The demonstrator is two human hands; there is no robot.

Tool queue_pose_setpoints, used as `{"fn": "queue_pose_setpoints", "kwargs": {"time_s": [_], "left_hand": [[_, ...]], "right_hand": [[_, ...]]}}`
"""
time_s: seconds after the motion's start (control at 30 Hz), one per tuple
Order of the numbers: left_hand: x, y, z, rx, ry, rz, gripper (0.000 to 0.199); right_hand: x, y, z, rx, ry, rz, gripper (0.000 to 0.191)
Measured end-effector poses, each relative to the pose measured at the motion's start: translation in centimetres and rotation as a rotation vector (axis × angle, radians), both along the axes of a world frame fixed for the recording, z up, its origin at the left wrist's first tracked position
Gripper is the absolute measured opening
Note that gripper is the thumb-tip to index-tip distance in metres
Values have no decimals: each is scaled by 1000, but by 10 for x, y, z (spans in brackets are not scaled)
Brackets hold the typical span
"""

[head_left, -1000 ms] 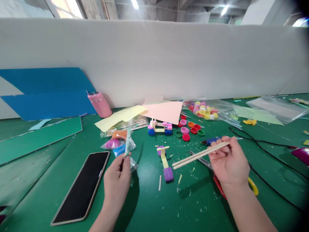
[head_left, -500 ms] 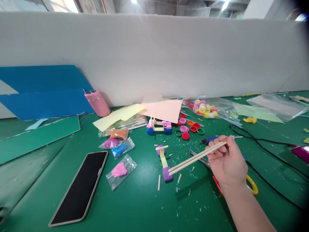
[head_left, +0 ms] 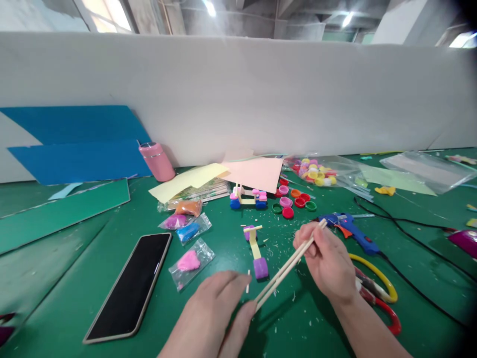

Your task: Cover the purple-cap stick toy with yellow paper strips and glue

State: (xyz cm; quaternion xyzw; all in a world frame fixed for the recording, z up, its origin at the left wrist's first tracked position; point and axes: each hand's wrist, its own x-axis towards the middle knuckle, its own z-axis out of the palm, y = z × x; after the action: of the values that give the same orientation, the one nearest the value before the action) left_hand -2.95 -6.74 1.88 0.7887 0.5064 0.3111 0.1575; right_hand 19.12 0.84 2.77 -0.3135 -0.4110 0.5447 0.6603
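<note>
Two thin wooden sticks point(head_left: 285, 271) slant across the front of the table, their upper ends pinched in my right hand point(head_left: 331, 261). My left hand point(head_left: 214, 311) is at the lower ends, thumb and fingers apart; the thumb tip meets or nearly meets the sticks. Just beyond lies a small model point(head_left: 254, 248) with a pale strip joining two purple blocks and a short stick across its far end. A short cut stick point(head_left: 248, 281) lies by my left fingertips. Farther back stands a similar model point(head_left: 248, 199) with blue and pink parts.
Scissors point(head_left: 389, 283) lie partly under my right wrist, near a blue glue gun point(head_left: 357, 236) with a black cord. Coloured bottle caps point(head_left: 286, 201) sit behind. Bagged clay point(head_left: 189, 260) and a phone point(head_left: 128, 288) are at left. A pink bottle point(head_left: 158, 161) stands by the white partition.
My left hand has come in from below to the sticks' lower ends. My right hand has moved left with the sticks, whose lower ends swung toward me, uncovering the glue gun.
</note>
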Motion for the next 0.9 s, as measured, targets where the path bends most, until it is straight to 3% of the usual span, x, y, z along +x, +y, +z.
{"fn": "queue_pose_setpoints", "kwargs": {"time_s": [0.07,0.13,0.2,0.27,0.4,0.5,0.57,0.67,0.73,0.83,0.9], "left_hand": [[24,22,30,-296,-115,-17,28],[43,34,47,-611,-231,-111,35],[54,38,51,-801,-348,-107,35],[55,36,49,-854,-427,-78,33],[33,34,46,-640,-425,12,31],[8,42,41,-331,-332,209,27],[-4,52,33,-216,-177,327,28],[-11,66,17,-126,288,332,32],[-10,72,10,-90,428,321,30],[-5,73,10,39,452,349,23],[1,69,18,113,345,316,23]], "right_hand": [[-3,-3,-2,6,-39,40,28],[-5,-5,-3,6,-69,65,28],[-7,-7,-4,4,-104,76,29],[-7,-7,-3,-7,-137,76,29],[-6,-3,0,-56,-49,26,28],[-3,1,5,-104,70,-28,24],[-2,2,7,-125,97,-32,23],[-3,1,8,-137,98,-12,27],[-4,0,8,-139,86,-6,28],[-5,0,7,-136,64,-15,28],[-3,1,6,-130,50,-26,27]]}}
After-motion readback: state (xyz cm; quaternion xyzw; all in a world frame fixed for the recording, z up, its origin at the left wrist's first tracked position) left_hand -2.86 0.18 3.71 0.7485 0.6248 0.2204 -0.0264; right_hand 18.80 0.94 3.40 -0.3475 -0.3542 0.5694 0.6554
